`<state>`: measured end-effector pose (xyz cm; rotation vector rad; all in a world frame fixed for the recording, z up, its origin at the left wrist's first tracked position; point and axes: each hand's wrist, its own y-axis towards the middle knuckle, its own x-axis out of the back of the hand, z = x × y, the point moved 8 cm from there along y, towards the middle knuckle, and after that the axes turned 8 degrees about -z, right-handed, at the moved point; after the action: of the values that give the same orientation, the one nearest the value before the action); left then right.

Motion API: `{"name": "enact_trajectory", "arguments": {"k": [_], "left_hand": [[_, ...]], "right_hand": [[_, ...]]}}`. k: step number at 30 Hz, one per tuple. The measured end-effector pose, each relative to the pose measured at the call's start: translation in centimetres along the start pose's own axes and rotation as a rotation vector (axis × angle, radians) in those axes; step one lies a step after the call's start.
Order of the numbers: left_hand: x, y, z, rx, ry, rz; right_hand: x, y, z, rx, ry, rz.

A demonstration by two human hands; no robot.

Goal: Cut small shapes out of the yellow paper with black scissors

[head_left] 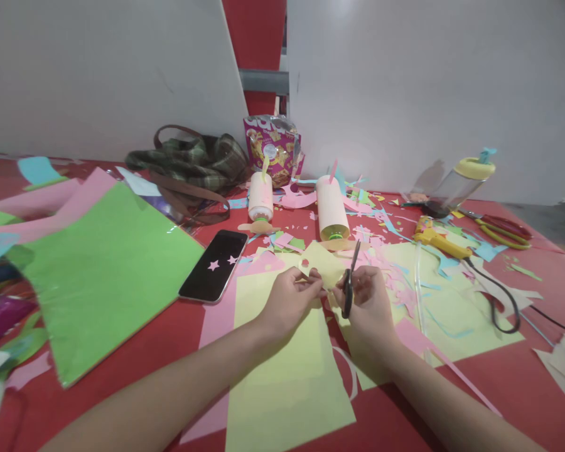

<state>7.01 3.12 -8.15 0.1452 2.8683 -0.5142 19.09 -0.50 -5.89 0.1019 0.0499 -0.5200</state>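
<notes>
Between my hands is a small piece of yellow paper (328, 263) with a hole near its left edge. The closed fingers of my left hand (297, 290) pinch its lower left side. My right hand (368, 301) grips dark-handled scissors (349, 285), their blades pointing up and away beside the paper's right edge. Below both hands lies a large yellow sheet (287, 383) over pink paper. To the left, a black phone (214, 267) carries two small pink stars. Just beyond the paper stand two cream paper-wrapped cylinders, the right one (330, 204) and the left one (260, 193).
Green paper (108, 270) covers the left side. At the right are a yellow glue gun (440, 240) with a black cord, red-handled pliers (503, 227) and a tilted clear bottle (459, 185). A plaid bag (193, 157) and snack pouch (274, 147) stand behind. Paper scraps litter the red table.
</notes>
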Motion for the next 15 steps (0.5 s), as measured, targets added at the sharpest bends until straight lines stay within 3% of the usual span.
{"name": "enact_trajectory", "arguments": {"k": [15], "left_hand": [[0.1,-0.1,1.3,-0.041,0.122,0.018]], "right_hand": [[0.3,0.4,-1.0,0.036,-0.117,0.02]]}}
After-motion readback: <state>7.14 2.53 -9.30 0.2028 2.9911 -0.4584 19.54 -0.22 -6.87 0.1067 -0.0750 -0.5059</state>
